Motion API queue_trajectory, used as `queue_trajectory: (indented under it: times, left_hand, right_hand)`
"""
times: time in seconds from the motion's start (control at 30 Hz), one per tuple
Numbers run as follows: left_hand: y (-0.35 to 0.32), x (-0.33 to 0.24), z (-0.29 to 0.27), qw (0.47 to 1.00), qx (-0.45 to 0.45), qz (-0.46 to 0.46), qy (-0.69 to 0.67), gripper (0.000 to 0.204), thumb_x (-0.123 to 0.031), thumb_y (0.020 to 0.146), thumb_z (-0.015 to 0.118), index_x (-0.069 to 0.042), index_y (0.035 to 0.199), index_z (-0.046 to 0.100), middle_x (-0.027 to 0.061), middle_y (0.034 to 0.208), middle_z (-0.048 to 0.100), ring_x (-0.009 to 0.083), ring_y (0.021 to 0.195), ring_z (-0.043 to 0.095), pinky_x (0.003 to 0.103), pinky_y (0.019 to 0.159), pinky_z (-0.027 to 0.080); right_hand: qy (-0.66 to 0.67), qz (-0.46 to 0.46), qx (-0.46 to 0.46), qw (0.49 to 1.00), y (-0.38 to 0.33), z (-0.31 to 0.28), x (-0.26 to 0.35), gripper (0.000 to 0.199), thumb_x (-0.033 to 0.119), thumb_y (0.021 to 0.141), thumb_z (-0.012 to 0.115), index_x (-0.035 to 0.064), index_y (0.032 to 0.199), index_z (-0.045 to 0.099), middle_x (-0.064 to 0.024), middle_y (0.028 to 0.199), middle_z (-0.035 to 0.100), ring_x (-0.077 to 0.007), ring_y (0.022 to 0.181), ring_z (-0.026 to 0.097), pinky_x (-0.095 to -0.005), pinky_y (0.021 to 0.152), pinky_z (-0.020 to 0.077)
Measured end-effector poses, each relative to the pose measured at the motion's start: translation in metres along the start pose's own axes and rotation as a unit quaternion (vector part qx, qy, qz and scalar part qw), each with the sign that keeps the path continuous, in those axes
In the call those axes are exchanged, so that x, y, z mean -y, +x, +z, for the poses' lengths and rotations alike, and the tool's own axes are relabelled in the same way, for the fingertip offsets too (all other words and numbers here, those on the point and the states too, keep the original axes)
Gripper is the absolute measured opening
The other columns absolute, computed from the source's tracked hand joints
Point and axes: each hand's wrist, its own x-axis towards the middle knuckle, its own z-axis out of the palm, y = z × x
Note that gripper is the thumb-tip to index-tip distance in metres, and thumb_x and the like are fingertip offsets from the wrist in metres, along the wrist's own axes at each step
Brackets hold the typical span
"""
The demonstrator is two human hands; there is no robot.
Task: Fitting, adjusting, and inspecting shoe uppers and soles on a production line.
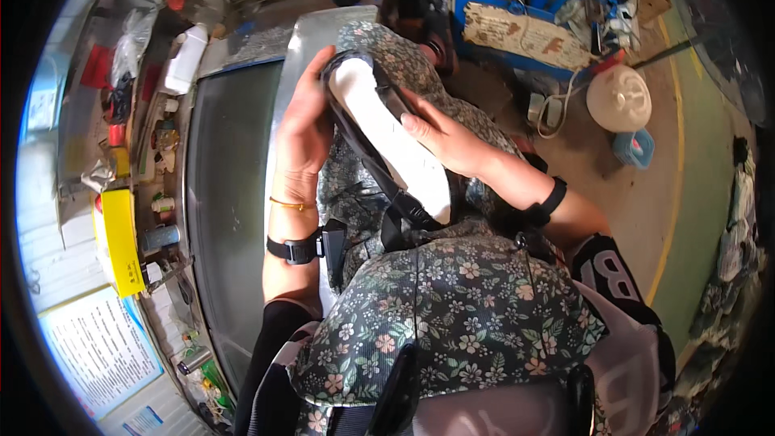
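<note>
A black sandal [393, 139] with a white footbed is held over my lap, its rounded upper end tilted away to the left. Dark straps run along its sides, and a black buckle shows near the lower end. My left hand [307, 123] grips the upper left side, thumb pointing up along the edge, other fingers hidden behind it. On the opposite side, my right hand [446, 137] clasps the sandal, its thumb tip at the edge of the white footbed and part of its fingers out of sight. A dark floral apron [444, 307] covers my lap beneath.
Left of me stands a dark-topped bench [230, 169], with a cluttered shelf and a yellow box [121, 242] beyond. A blue workbench [517, 56] with tools is at the far right. A whitish plastic jug [618, 98] and a blue container [634, 149] stand on the floor.
</note>
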Motion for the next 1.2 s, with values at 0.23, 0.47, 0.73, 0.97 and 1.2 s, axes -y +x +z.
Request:
queue_trajectory:
  times: [0.23,0.47,0.73,0.97,1.2]
  left_hand:
    - [-0.026,0.014,0.007,0.586,-0.218,0.126,0.770,0.032,-0.028,0.100,0.044,-0.002,0.090,0.060,0.0223,0.072,0.065,0.0410,0.064,0.065,0.046,0.059,0.053]
    - [-0.069,0.021,-0.014,0.778,-0.006,0.083,0.623,0.081,-0.022,0.099,0.047,0.012,0.146,-0.009,0.0371,0.151,0.015,0.0480,0.140,0.023,0.045,0.114,0.025]
    - [-0.078,0.068,-0.002,0.929,-0.192,0.142,0.281,0.060,-0.033,0.103,0.036,0.005,0.148,0.021,0.0236,0.150,0.032,0.0333,0.139,0.033,0.039,0.114,0.026]
    - [-0.021,0.017,0.003,0.992,-0.120,0.027,0.019,0.056,-0.042,0.106,0.026,0.000,0.137,0.045,0.0116,0.136,0.049,0.0193,0.124,0.047,0.032,0.108,0.034]
    - [-0.022,0.029,-0.003,0.963,-0.120,0.026,0.238,0.038,-0.028,0.092,0.063,-0.006,0.122,0.056,0.0116,0.128,0.051,0.0239,0.120,0.049,0.033,0.105,0.035]
  right_hand:
    - [-0.044,-0.078,-0.062,0.994,0.009,0.053,0.007,0.060,0.022,0.101,0.048,0.0003,0.147,0.015,-0.0228,0.136,0.044,-0.0282,0.127,0.045,-0.0343,0.106,0.0354]
    - [-0.005,-0.119,-0.067,0.991,0.006,0.065,-0.014,0.058,0.017,0.101,0.047,-0.0044,0.146,0.018,-0.0253,0.140,0.040,-0.0310,0.131,0.041,-0.0370,0.109,0.0316]
    - [-0.097,-0.142,-0.035,0.984,-0.006,0.054,-0.010,0.066,0.025,0.101,0.047,-0.0072,0.147,0.013,-0.0287,0.147,0.030,-0.0359,0.137,0.034,-0.0405,0.112,0.0271]
    - [-0.147,-0.114,0.031,0.982,-0.024,0.041,-0.005,0.069,0.027,0.103,0.042,-0.0069,0.148,0.002,-0.0265,0.151,0.022,-0.0323,0.141,0.024,-0.0390,0.114,0.0217]
    - [0.077,-0.074,0.044,0.993,0.046,0.014,0.028,0.060,0.041,0.105,0.033,-0.0020,0.147,0.028,-0.0129,0.149,0.035,-0.0217,0.138,0.034,-0.0330,0.114,0.0253]
